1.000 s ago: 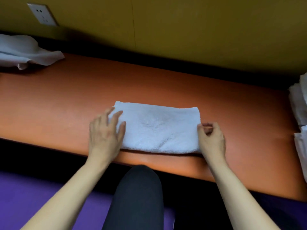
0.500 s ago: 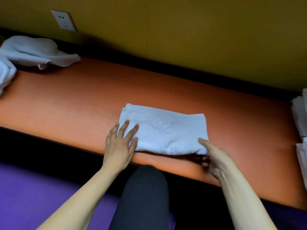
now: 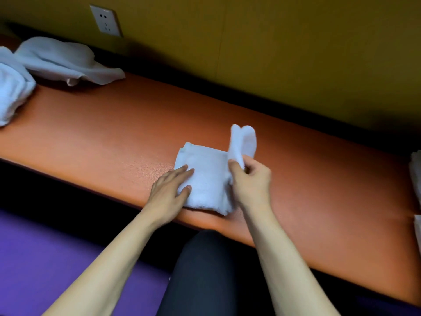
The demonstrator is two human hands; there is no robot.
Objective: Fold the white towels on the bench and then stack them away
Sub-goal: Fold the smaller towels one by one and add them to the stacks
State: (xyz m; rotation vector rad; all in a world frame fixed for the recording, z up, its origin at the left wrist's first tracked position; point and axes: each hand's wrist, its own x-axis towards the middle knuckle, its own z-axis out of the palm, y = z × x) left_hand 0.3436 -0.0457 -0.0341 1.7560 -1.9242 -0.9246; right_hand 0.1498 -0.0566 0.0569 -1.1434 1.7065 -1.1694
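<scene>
A white towel (image 3: 206, 176), folded into a narrow strip, lies near the front edge of the orange bench (image 3: 114, 133). My left hand (image 3: 169, 191) presses flat on its left end with straight fingers. My right hand (image 3: 249, 179) pinches the towel's right end and holds it lifted up and over toward the left, so that end stands upright above the rest.
Loose unfolded white towels (image 3: 57, 58) lie heaped at the bench's far left, with another bundle (image 3: 11, 92) at the left edge. Folded white towels (image 3: 415, 174) sit at the right edge. A wall socket (image 3: 106, 20) is on the yellow wall. My dark-clad knee (image 3: 205, 270) is below the bench.
My right hand has taken hold of the towel's right end and raised it up and leftward. My left hand stays pressed on the left end. The view has shifted left.
</scene>
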